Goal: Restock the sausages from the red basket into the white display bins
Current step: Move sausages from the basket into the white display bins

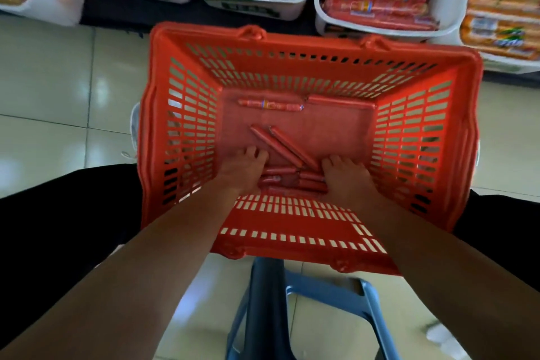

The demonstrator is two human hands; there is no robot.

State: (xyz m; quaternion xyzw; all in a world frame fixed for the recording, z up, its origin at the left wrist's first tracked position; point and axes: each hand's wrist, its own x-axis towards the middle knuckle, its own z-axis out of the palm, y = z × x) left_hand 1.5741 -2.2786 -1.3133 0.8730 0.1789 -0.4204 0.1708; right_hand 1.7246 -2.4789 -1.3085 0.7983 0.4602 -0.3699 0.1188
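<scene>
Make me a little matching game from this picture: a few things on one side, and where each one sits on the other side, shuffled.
Things:
1. red basket
2. blue stool
3. labelled sausage
4. white bin of thick sausages

Places:
A. by the far wall of the basket floor
B. top middle of the picture
C. below the basket's near rim
D. centre of the picture, with only a few sausages left inside

Pairs: 1-D, 2-C, 3-A, 4-B
</scene>
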